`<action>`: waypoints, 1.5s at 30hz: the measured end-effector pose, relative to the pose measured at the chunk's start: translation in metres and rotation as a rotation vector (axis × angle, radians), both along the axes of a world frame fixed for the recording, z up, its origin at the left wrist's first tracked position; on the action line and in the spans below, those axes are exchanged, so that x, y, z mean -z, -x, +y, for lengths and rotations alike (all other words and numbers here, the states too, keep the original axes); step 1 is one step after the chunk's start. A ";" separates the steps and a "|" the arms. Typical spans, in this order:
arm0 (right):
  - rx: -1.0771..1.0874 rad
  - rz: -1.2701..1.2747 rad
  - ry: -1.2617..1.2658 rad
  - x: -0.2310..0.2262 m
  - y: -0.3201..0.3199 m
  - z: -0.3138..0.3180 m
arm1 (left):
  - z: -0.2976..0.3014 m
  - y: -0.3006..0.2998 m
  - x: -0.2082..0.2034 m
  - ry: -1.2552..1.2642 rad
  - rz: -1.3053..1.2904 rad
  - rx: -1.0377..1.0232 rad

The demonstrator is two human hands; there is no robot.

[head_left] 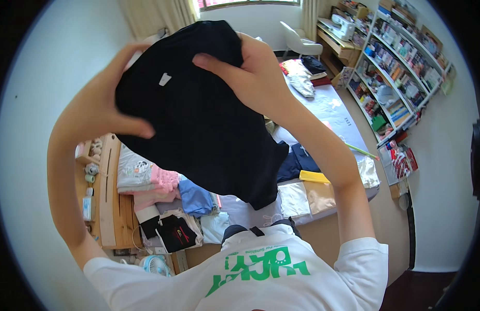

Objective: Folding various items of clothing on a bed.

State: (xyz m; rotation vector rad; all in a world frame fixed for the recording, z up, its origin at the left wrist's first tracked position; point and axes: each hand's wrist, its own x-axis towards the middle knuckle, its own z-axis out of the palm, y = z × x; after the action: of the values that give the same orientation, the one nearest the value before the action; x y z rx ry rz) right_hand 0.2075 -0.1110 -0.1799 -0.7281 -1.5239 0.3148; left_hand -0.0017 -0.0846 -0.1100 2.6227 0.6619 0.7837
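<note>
Raised in front of me is a black cloth garment (193, 124) with a small white label (165, 79) near its upper left. The lower part hangs down loosely, and its exact kind is unclear. My left hand (107, 98) is closed on the left edge, thumb in front, the other fingers partly hidden behind the cloth. At the upper right, my right hand (245, 78) grips the same garment, its thumb across the front and its fingers behind. The cloth covers the middle of the bed from view.
Folded clothes lie on the bed (336, 111), among them pink cloth (164, 179), a blue piece (196, 197) and a white piece (293, 199). A wooden headboard (110, 207) and small fan (156, 264) are left. A bookshelf (400, 67) and white chair (300, 41) stand beyond.
</note>
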 end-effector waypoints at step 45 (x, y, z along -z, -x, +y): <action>0.025 0.162 0.434 -0.043 -0.020 0.032 | 0.055 0.010 0.144 1.039 -0.446 0.444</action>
State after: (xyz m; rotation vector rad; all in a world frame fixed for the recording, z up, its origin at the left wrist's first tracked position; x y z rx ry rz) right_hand 0.2275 -0.0790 -0.1371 -1.0337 -1.3033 0.6823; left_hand -0.0118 -0.0294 -0.2540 1.4919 0.2210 0.6063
